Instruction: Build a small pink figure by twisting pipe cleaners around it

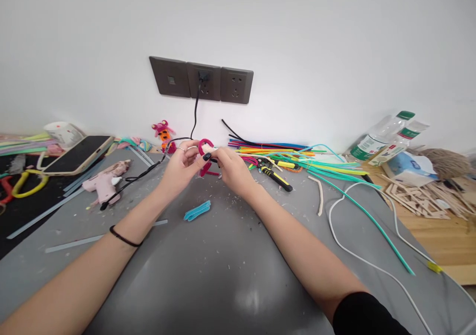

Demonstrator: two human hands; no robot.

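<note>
A dark pink pipe cleaner (205,142), bent into a loop with more bent pieces hanging below, is up between my two hands over the far part of the grey mat. My left hand (185,160) pinches it from the left, thumb and fingers together. From the right, my right hand (233,170) closes on it too; its fingertips partly hide the piece. A pale bit shows inside the loop, too small to name. Nearer me on the mat (174,275) lies a folded light-blue strip bundle (197,210). A pink and orange pipe-cleaner figure (163,134) stands behind my left hand.
Left are a pink glue gun (106,180), glue sticks (74,243), a phone (76,154) and yellow-handled scissors (31,182). Right are pliers (275,174), coloured pipe cleaners (334,167), a white cable (357,251), bottles (379,139) and wooden sticks (416,196). Behind, a cord runs to wall sockets (237,84).
</note>
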